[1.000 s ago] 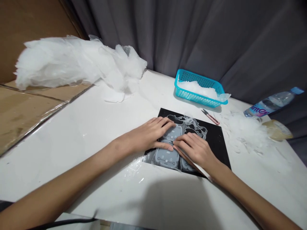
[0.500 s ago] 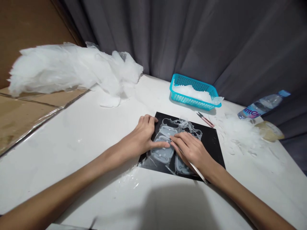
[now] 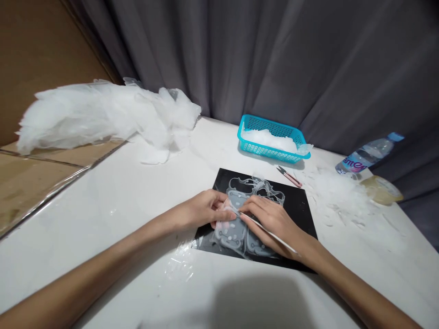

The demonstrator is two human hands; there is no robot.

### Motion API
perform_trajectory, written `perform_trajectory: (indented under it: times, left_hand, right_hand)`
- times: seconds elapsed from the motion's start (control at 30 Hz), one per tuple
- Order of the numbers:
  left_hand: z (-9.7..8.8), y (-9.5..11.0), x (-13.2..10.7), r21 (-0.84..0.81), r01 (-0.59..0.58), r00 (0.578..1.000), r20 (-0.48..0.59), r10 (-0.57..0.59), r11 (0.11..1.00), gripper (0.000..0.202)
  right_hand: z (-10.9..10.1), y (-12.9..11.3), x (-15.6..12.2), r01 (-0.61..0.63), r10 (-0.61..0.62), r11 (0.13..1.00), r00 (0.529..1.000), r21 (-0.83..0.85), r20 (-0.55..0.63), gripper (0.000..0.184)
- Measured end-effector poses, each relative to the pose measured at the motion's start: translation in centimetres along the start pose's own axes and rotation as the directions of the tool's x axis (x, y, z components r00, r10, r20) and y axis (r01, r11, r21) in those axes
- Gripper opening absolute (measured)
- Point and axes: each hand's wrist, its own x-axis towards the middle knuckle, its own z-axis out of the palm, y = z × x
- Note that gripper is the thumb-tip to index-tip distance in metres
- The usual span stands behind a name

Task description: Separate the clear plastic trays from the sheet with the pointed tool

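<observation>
My left hand [image 3: 207,208] is closed, thumb and fingers pinching the raised edge of a translucent, rubbery-looking moulded sheet [image 3: 230,236]. The sheet has rounded panels dotted with small holes, and lies on a black rectangular board [image 3: 301,217]. Between the fingers of my right hand [image 3: 272,219] is a thin white stick-like tool [image 3: 279,239]; its tip is at the sheet, close to my left thumb. What kind of tool it is I cannot make out. Curly translucent strips [image 3: 262,186] lie at the board's far side. My right hand covers part of the second panel.
A blue basket [image 3: 274,156] with white translucent pieces stands behind the board. Thread snips [image 3: 290,177] lie beside it. Rightward are scraps [image 3: 339,196], a tape roll [image 3: 382,189] and a tilted water bottle [image 3: 368,155]. A big white pile [image 3: 103,114] is at the left.
My left hand has gone from resting spread on the board to pinching the sheet's edge, lifting it a little. My right hand keeps the tool at nearly the same spot. The view has shifted slightly.
</observation>
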Motion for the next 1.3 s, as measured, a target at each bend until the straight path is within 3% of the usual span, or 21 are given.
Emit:
perform_trajectory:
  times: [0.1,0.17,0.2,0.27,0.3,0.33,0.37,0.5,0.57,0.63,0.7,0.73,0.8,0.87,0.97,1.03,1.13,1.3]
  left_hand:
    - [-0.3,0.2,-0.2,0.021,0.02,0.999,0.045,-0.021,1.0,0.04]
    - [-0.4,0.2,-0.3,0.035,0.039,0.996,0.077,-0.042,0.999,0.04]
    - [-0.5,0.2,-0.4,0.049,0.049,0.994,0.092,-0.053,0.998,0.041]
    - [-0.6,0.0,-0.5,0.089,0.058,0.994,0.088,-0.066,0.994,0.043]
    - [-0.8,-0.1,-0.6,0.114,0.056,0.996,0.068,-0.064,0.992,0.043]
    - [-0.9,-0.1,-0.7,0.138,0.05,0.997,0.045,-0.057,0.989,0.044]
    - [-1.1,-0.2,-0.8,0.157,0.047,0.998,0.028,-0.052,0.986,0.045]
    - [-1.8,0.2,-1.3,0.274,0.029,0.999,0.028,-0.038,0.961,0.049]
    - [-1.9,0.5,-1.2,0.415,-0.016,0.991,-0.113,0.07,0.91,0.047]
    - [-1.5,0.6,-0.9,0.572,-0.106,0.917,-0.26,0.303,0.813,0.056]
    - [-0.7,0.7,-0.5,0.655,-0.234,0.824,-0.258,0.504,0.719,0.069]
    - [-0.3,0.7,-0.2,0.655,-0.295,0.808,-0.217,0.548,0.695,0.066]
    - [0.4,0.7,0.3,0.593,-0.355,0.833,-0.151,0.532,0.723,0.043]
    - [0.7,0.7,0.8,0.5,-0.32,0.873,-0.175,0.456,0.805,0.032]
    - [0.7,0.8,1.1,0.339,-0.255,0.891,-0.281,0.356,0.906,0.034]
    - [0.5,0.9,1.1,0.25,-0.248,0.898,-0.304,0.319,0.936,0.035]
    - [0.4,0.8,1.1,0.22,-0.238,0.908,-0.297,0.297,0.946,0.036]
    - [0.4,0.7,0.9,0.26,-0.209,0.908,-0.307,0.286,0.943,0.037]
  right_hand:
    - [0.2,0.5,0.2,-0.018,0.018,0.998,1.0,0.055,-0.005,0.013]
    - [-0.1,2.2,0.5,-0.119,0.13,0.989,0.983,0.092,-0.129,0.015]
    - [-0.4,3.4,0.6,-0.197,0.221,0.973,0.948,0.12,-0.23,0.017]
    - [-1.5,6.0,0.8,-0.395,0.43,0.902,0.783,0.175,-0.448,0.02]
    - [-2.2,7.1,0.8,-0.439,0.495,0.868,0.732,0.231,-0.468,0.022]
    - [-2.7,7.9,0.9,-0.458,0.528,0.849,0.717,0.265,-0.455,0.022]
    - [-3.2,8.3,0.9,-0.447,0.528,0.849,0.729,0.282,-0.436,0.021]
    - [-3.9,6.6,1.3,-0.326,0.413,0.881,0.884,0.343,-0.22,0.018]
    - [-4.1,5.0,1.7,-0.293,0.36,0.88,0.925,0.375,-0.122,0.016]
    - [-4.3,3.6,2.0,-0.268,0.306,0.879,0.951,0.394,-0.036,0.015]
    - [-4.6,2.6,2.2,-0.25,0.251,0.877,0.967,0.41,0.052,0.016]
    - [-4.7,2.2,2.2,-0.244,0.232,0.875,0.969,0.418,0.082,0.016]
    - [-4.9,1.7,2.2,-0.243,0.212,0.863,0.97,0.442,0.12,0.014]
    - [-4.9,1.7,2.1,-0.261,0.244,0.837,0.965,0.482,0.099,0.02]
    - [-4.3,2.2,2.0,-0.275,0.369,0.807,0.926,0.522,-0.082,0.029]
    - [-3.4,2.8,1.9,-0.271,0.404,0.837,0.892,0.475,-0.204,0.034]
    - [-1.4,3.6,1.5,-0.242,0.325,0.916,0.915,0.32,-0.24,0.027]
    - [0.4,3.8,0.7,-0.089,0.104,0.99,0.984,0.105,-0.144,0.008]
